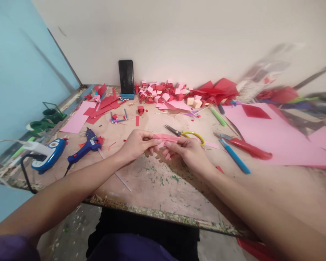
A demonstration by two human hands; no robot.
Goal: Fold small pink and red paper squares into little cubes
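Observation:
Both my hands meet over the middle of the wooden table [152,181]. My left hand [137,144] pinches one end of a narrow pink paper strip [166,137]. My right hand [188,150] grips the other end of the same strip, fingers curled under it. The strip lies level between the two hands, a little above the table. Just behind my right hand lie yellow-handled scissors [186,133], blades pointing left.
A blue glue gun [85,148] and a blue-white device [48,154] lie at the left. A pile of red and pink paper cubes [165,92] and a black phone [126,77] stand at the back wall. Pink sheets [277,134], a red-handled cutter [250,149] and a blue pen [235,156] lie right.

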